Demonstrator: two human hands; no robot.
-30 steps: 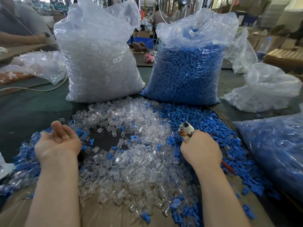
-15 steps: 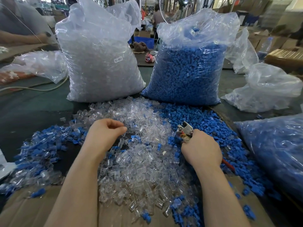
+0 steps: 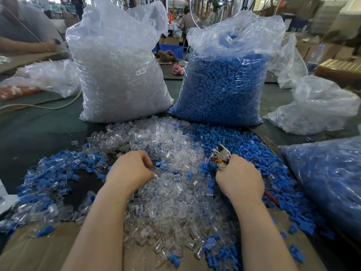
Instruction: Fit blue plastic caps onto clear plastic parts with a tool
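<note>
We are picking up a new clear part. Our left hand [image 3: 130, 171] curls its fingers down into the pile of clear parts [image 3: 172, 202] in front of us; we cannot tell if it pinches one yet. Our right hand [image 3: 239, 178] grips the pliers [image 3: 220, 154] beside the blue caps [image 3: 246, 145]. Next we need a cap.

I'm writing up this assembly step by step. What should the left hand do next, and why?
Probably pinch one clear part out of the clear pile and lift it toward the pliers: the left hand has its fingers curled into that pile, while the right hand grips the tool.
</note>
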